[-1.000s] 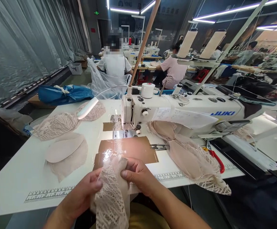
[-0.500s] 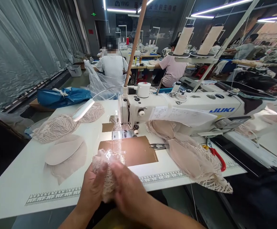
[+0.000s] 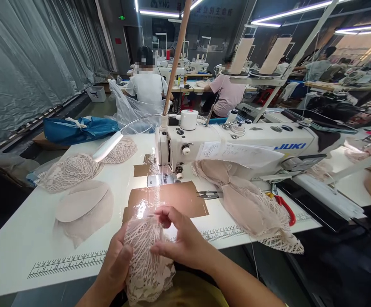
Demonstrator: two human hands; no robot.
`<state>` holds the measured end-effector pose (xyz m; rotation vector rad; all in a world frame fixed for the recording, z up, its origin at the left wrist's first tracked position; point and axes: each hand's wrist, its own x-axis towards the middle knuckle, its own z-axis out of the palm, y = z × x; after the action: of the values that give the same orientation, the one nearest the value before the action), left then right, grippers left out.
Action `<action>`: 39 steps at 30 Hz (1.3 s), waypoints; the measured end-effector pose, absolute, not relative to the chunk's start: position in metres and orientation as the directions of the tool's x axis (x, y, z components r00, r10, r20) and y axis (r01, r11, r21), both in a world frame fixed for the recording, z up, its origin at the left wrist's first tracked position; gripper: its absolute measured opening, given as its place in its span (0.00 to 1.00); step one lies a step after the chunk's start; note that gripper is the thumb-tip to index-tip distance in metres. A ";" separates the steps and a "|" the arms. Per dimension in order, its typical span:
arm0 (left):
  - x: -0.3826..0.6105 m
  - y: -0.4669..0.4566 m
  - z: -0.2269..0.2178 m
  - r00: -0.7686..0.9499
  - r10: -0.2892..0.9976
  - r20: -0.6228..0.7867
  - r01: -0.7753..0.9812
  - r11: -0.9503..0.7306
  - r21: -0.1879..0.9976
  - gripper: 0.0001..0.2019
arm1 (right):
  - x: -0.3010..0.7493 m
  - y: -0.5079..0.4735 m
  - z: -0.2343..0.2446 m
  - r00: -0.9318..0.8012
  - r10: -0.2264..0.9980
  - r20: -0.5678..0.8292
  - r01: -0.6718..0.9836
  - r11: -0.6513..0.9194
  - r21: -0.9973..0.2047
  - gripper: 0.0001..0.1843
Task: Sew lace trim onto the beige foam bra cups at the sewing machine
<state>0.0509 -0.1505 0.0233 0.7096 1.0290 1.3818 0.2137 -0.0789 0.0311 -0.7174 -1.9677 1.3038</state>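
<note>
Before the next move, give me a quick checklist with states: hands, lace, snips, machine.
1. Left hand gripping the beige openwork lace piece: ok.
2. Right hand securely gripping it too: cannot tell; thumb against the lace, forefinger apart from thumb.
3. Lace laid flat on the glossy white tabletop: not ok, held up in the hands.
4. Small dark metal snips apart from both hands: ok.
5. White JUKI sewing machine, needle threaded: cannot tell, too small.

White glare on brown sheet (image 3: 172,198); ceiling tubes (image 3: 159,14) bright, back wall (image 3: 223,26) dim; wide-angle stretch toward edges.
</note>
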 end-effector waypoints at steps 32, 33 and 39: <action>0.029 -0.162 0.023 0.016 0.960 -0.279 -0.239 0.275 0.931 0.29 | 0.206 -0.078 0.035 -0.550 0.833 0.069 -0.018 0.071 -0.997 0.08; 0.030 -0.163 0.024 0.031 0.966 -0.258 -0.158 0.259 0.953 0.25 | 0.206 -0.078 0.036 -0.536 0.841 0.072 0.020 0.097 -0.995 0.07; 0.004 -0.160 0.017 0.051 0.957 -0.284 0.011 0.284 0.959 0.05 | 0.211 -0.080 0.039 -0.460 0.886 0.062 0.081 0.111 -0.990 0.10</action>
<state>0.0043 -0.1601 0.0172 1.0216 1.2966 0.9560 0.2114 -0.0795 0.0392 -0.9561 -1.6754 1.4249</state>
